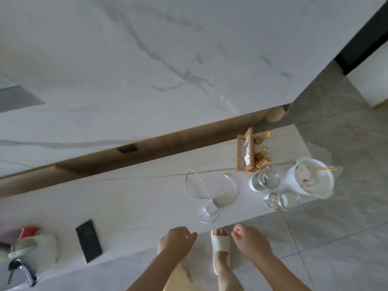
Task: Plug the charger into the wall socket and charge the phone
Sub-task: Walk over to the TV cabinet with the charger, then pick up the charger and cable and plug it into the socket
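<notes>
nothing is plugged yet: charger [212,204] and phone [88,244] are lying untouched while both hands' fingers [190,235] are hovering loosely curled, empty.

Lighting was soft and even, daylight-ish with a cool grey cast, nothing harsh anywhere. The marble wall [168,59] in the upper half came out pale and a bit washed, with a faint sheen near the middle right. Shadows were weak: just a soft one under the white cable [206,194] and some dimness in the wooden recess [189,135]. The glasses [270,183] on the right caught bright glare and looked smeary. Whole frame was kinda soft, with motion blur on both hands at the bottom and heavier smear at the lower left. Wide-angle bending tilted and curved straight edges toward the corners.
</notes>
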